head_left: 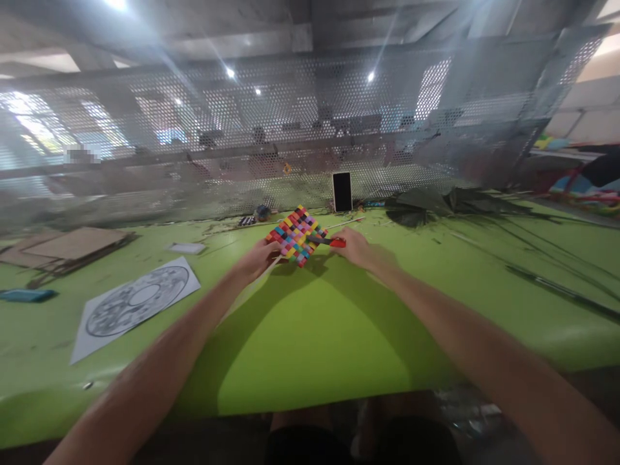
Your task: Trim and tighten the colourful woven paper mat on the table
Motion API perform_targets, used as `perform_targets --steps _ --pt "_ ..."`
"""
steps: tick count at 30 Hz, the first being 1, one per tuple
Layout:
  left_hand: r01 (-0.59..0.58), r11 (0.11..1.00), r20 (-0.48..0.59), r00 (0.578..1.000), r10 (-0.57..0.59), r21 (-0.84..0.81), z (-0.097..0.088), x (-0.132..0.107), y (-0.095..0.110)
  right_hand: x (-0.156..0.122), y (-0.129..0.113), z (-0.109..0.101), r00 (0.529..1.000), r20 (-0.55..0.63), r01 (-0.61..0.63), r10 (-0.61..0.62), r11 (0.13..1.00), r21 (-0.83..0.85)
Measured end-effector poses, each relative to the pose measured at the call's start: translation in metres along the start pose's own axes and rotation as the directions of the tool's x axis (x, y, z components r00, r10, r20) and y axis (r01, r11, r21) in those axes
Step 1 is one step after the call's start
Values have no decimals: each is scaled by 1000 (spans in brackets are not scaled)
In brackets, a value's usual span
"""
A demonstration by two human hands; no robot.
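Note:
My left hand grips the lower left edge of a woven mat of many-coloured paper squares, held tilted above the green table. My right hand is closed on red-handled scissors, whose dark blades lie against the mat's right edge. Both arms stretch far forward over the table.
A sheet with a grey circular pattern lies at the left, cardboard pieces behind it, a blue object at the far left. A dark phone stands against the perforated metal screen. Dark scraps lie at back right.

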State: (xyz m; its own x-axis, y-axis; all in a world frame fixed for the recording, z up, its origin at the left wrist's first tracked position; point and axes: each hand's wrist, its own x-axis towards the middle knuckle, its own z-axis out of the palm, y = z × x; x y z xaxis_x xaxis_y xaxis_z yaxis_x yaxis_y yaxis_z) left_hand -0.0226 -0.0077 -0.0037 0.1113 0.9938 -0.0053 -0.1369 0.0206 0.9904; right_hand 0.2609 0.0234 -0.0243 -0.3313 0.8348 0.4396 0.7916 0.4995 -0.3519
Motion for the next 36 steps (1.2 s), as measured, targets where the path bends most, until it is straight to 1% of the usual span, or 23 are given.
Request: perform_targets --steps 3,8,12,19,24,27,32,36 --pt "-26 998 -13 1000 25 -57 -1 0 1 0 1 1 1000 16 3 -3 1000 -18" --pt "-20 997 -34 999 18 -75 -2 3 0 -2 -4 -1 998 48 52 -51 999 -17" --pt "-19 995 15 1000 21 -102 -2 5 -4 -4 -10 -2 996 37 79 -78 997 -12" --pt "-15 986 34 999 21 -168 3 3 -6 -4 -14 -2 994 33 101 -100 994 -33" --pt "14 987 21 1000 -11 -158 6 -1 -3 -6 -15 -4 996 43 84 -80 993 -80" --pt "8 987 17 1000 -5 -161 6 -1 -2 -6 -18 -5 997 38 73 -70 993 -88" --pt "4 991 50 999 3 -136 6 -3 -3 -6 -21 -6 997 36 71 -68 993 -94" --pt "9 994 32 999 -6 -112 8 -4 -2 -6 -23 -6 997 33 70 -67 994 -80"
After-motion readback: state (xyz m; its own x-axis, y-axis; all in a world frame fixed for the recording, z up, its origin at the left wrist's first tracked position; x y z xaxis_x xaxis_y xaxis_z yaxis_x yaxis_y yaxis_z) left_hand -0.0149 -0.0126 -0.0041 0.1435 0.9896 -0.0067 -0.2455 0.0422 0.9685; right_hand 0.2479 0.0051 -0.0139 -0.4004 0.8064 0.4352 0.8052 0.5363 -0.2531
